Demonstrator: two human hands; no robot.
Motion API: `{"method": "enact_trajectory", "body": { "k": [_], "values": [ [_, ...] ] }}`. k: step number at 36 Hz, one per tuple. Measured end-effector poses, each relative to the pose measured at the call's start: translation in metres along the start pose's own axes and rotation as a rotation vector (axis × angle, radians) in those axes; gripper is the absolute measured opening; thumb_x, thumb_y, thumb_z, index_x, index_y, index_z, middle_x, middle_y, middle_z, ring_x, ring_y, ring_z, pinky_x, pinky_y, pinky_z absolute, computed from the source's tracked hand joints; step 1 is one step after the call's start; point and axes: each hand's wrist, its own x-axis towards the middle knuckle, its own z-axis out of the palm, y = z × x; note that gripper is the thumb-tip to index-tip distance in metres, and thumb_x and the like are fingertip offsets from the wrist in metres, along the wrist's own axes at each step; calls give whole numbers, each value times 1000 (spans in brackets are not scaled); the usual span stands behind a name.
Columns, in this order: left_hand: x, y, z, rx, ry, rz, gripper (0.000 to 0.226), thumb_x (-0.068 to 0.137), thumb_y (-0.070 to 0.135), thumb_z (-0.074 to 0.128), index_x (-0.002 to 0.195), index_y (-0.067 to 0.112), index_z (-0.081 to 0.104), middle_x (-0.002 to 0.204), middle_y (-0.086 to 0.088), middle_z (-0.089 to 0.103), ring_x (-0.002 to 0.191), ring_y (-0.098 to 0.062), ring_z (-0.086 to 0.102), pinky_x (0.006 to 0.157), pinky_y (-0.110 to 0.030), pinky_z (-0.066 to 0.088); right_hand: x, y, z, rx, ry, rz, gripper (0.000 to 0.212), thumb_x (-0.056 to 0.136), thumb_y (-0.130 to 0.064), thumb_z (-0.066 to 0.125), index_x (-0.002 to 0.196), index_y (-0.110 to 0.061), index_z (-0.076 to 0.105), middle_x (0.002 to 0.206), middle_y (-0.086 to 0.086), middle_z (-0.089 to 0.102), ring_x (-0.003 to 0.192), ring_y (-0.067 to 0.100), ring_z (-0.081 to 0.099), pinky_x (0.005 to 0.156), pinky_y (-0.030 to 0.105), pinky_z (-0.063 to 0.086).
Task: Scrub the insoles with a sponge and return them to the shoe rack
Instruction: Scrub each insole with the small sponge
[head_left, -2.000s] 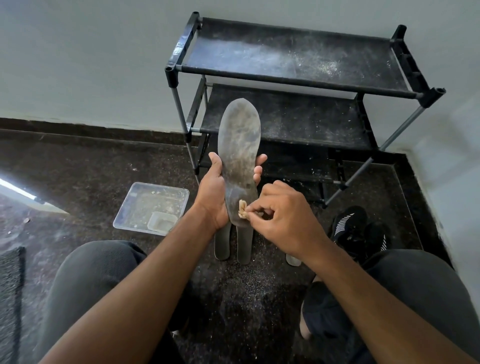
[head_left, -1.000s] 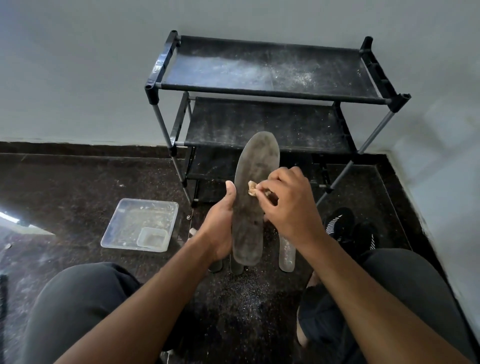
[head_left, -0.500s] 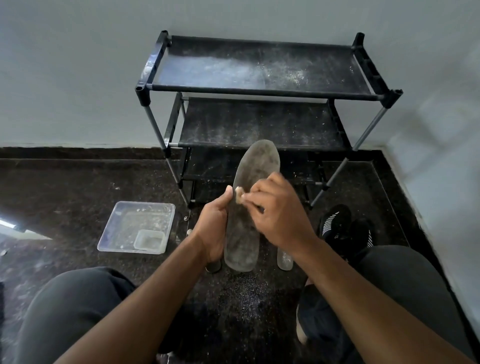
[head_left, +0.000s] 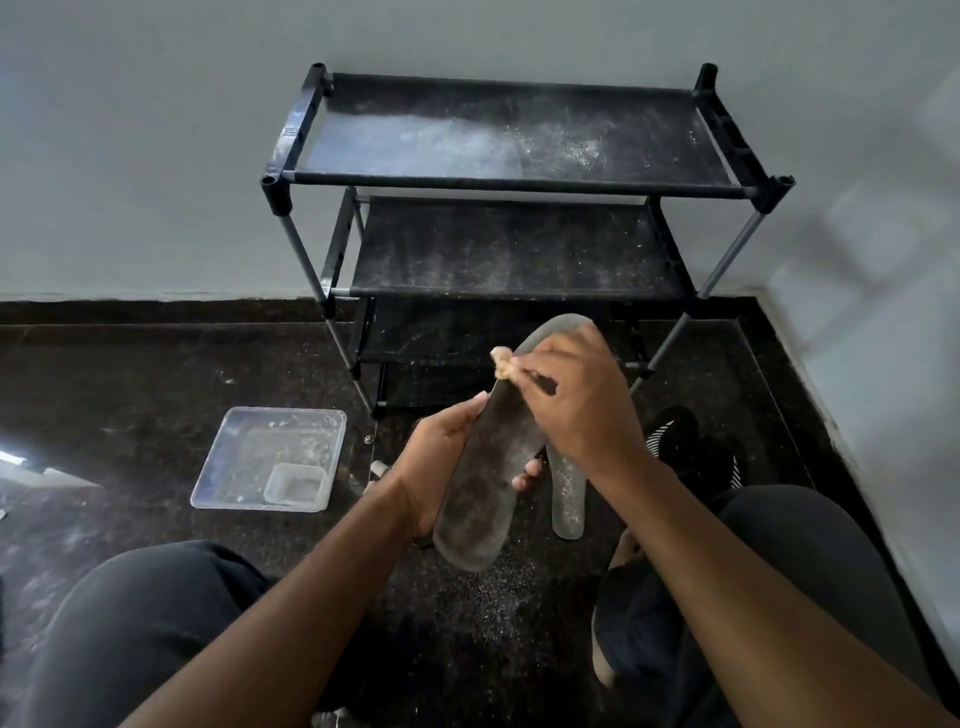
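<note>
The left hand (head_left: 436, 467) grips a dusty insole (head_left: 488, 483) while the right hand (head_left: 576, 405) pinches a sponge (head_left: 503, 362) against it.

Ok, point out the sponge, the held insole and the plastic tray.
sponge (head_left: 503, 361), head view, its exposed tan tip.
held insole (head_left: 480, 506), head view, its dusty heel half.
plastic tray (head_left: 244, 452), head view, its bare floor.

Over the last two seconds the insole (head_left: 483, 467) has tipped from nearly upright, toe at 12 o'clock, to a lean with the toe toward 1 o'clock. The right hand (head_left: 576, 405) has carried the sponge (head_left: 503, 362) from the heel end up the sole to the left edge near the toe (it now pokes out past that edge). The left hand (head_left: 441, 457) has slid down from the waist of the insole to cradle the heel half.
</note>
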Motion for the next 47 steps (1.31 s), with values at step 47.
{"method": "enact_trajectory", "body": {
  "k": [47],
  "values": [
    [5,2,-15,-26,14,-33,58,109,51,36,148,11,52,135,-24,62,106,-36,66,79,-46,60,4,11,6,-7,-4,127,10,93,-23,73,93,-15,79,81,-7,66,89,10,50,78,12,35]
  ]
}}
